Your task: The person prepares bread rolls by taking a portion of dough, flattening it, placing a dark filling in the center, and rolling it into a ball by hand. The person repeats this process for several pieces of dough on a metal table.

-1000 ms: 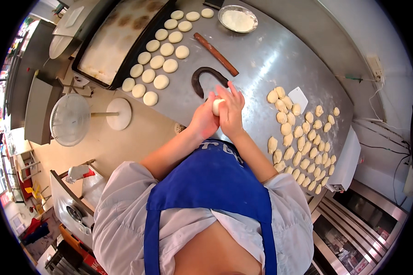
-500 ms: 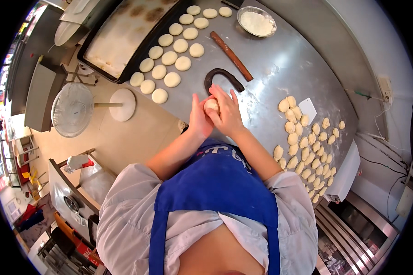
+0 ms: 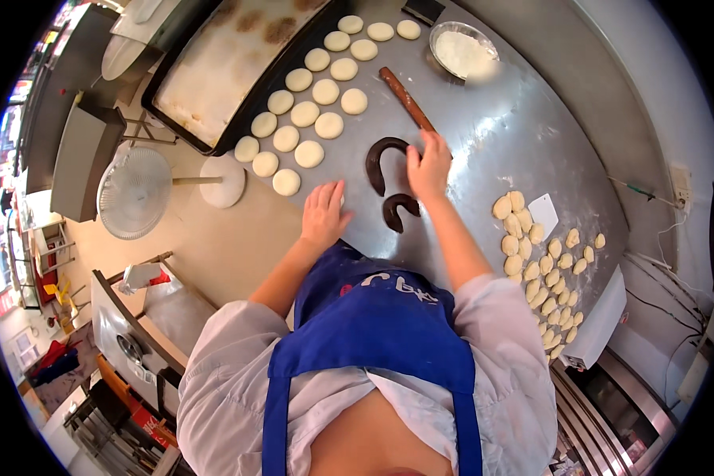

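My left hand (image 3: pixel 324 213) lies palm down, fingers spread, on the steel table (image 3: pixel 484 135) near its front edge; whatever is under the palm is hidden. My right hand (image 3: pixel 428 165) reaches forward, and its fingertips pinch the near end of a dark brown curved rope of paste (image 3: pixel 379 160). A shorter curl of the same paste (image 3: pixel 397 210) lies between my hands. Rows of flattened pale dough rounds (image 3: pixel 309 111) sit ahead of my left hand.
A wooden rolling pin (image 3: pixel 403 95) and a bowl of flour (image 3: pixel 462 51) lie beyond my right hand. Several small dough pieces (image 3: pixel 543 266) and a white scraper (image 3: pixel 543 214) are on the right. A dark baking tray (image 3: pixel 222 63) lies at the far left, with a floor fan (image 3: pixel 135 193) below the table.
My hands, earlier together around a dough ball, have parted. The left has gone flat on the table and the right has reached out to the dark paste rope.
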`<state>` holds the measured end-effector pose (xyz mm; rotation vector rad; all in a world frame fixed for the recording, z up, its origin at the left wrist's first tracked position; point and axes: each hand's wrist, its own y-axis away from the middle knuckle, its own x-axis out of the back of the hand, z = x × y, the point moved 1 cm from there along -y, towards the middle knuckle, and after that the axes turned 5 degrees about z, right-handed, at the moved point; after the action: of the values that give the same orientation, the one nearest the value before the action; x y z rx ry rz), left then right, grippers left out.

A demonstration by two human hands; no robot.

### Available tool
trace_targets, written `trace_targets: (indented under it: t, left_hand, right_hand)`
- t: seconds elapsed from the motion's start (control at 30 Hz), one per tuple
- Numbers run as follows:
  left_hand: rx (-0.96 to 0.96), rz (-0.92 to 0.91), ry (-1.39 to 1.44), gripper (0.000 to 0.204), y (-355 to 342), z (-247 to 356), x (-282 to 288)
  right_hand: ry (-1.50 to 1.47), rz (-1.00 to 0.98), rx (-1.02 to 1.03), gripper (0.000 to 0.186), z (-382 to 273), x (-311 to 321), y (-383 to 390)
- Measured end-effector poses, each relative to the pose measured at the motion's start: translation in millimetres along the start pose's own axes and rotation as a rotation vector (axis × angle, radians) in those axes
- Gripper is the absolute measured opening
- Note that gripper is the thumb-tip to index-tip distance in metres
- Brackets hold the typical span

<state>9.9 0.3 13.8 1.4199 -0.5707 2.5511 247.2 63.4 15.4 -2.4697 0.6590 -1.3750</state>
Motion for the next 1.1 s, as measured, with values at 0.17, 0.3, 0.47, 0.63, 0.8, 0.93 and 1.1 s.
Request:
trace_targets:
  t: [0.17, 0.3, 0.47, 0.63, 0.8, 0.93, 1.1]
  left_hand:
    - [0.119, -0.224, -0.127, 0.067, -25.2, -11.0, -25.1]
    - [0.014, -0.191, -0.220, 0.078, -47.9, -15.9, -37.4]
    - [0.168, -0.240, -0.220, 0.085, -59.6, -18.1, -41.9]
    - [0.015, -0.198, -0.312, 0.082, -69.3, -24.9, -40.4]
    - [-0.022, -0.311, -0.377, 0.081, -62.6, -19.8, -46.6]
    - [-0.136, -0.203, -0.256, 0.074, -52.9, -17.6, -34.5]
    - [0.208, -0.497, -0.069, 0.045, -28.5, -32.9, 1.3]
  right_hand:
    - [0.356, -0.336, -0.137, 0.040, 82.0, -10.8, -16.7]
    - [0.313, -0.314, -0.053, 0.040, 105.8, 12.6, -4.9]
    - [0.340, -0.291, -0.112, 0.046, 121.1, 61.0, 33.2]
    - [0.262, -0.098, -0.205, 0.047, 126.9, 92.0, 65.8]
    - [0.292, -0.024, -0.210, 0.043, 137.4, 114.2, 84.5]
    - [0.368, 0.022, -0.266, 0.041, 175.5, 138.1, 84.0]
    - [0.660, -0.007, -0.418, 0.042, 231.7, 143.4, 66.3]
